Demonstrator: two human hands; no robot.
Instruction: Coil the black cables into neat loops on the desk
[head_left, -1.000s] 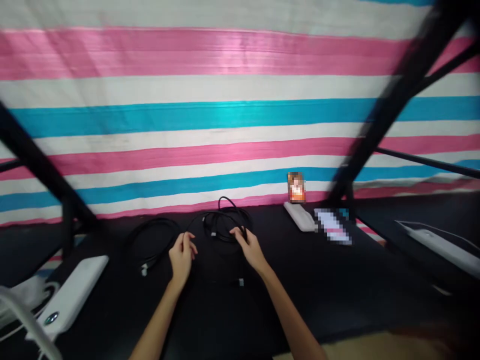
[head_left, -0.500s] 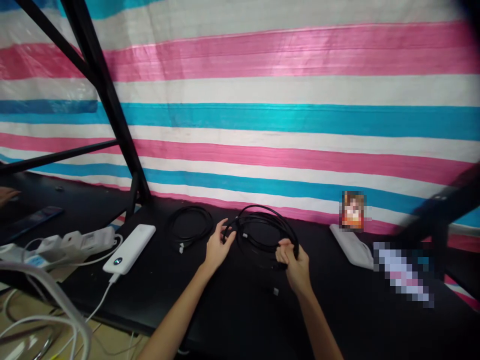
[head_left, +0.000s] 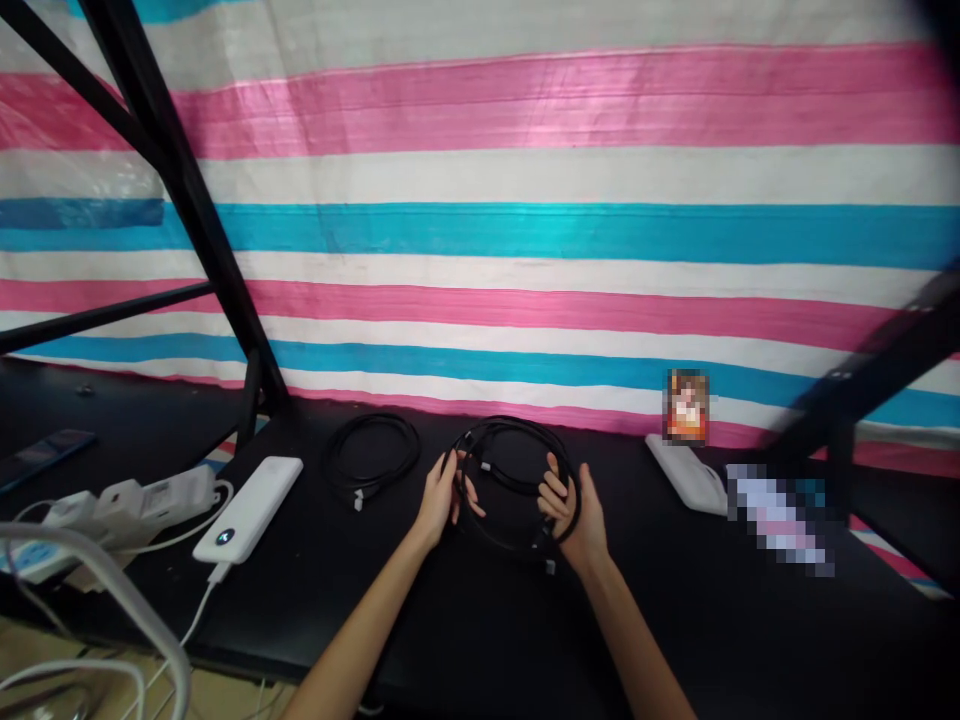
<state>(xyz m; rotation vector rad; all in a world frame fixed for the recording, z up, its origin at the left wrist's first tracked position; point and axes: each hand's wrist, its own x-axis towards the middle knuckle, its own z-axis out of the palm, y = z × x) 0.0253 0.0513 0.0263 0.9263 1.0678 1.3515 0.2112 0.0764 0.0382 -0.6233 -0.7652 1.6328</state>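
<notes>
A looped black cable (head_left: 517, 548) hangs between my two hands above the black table (head_left: 465, 630). My left hand (head_left: 444, 497) grips its left side, fingers curled round it. On the right side my right hand (head_left: 576, 508) has its fingers wrapped about the same loops, thumb pointing up. Pale connector ends show near the loops, one beside my right hand. Behind them, another part of black cable curves on the table; whether it is separate I cannot tell. A second coiled black cable (head_left: 373, 415) lies to the left of my left hand, untouched.
A white power bank (head_left: 255, 510) with a plugged-in cable lies at the left, beside a power strip with white chargers (head_left: 176, 492). A dark phone (head_left: 46, 458) is farther left. At the right sits a pale device (head_left: 686, 475). Black metal struts (head_left: 199, 225) flank the table.
My left hand has closed on the cable loops. The loops have come nearer and now span both hands. The view has shifted slightly, and a person's hand at the far left is out of view.
</notes>
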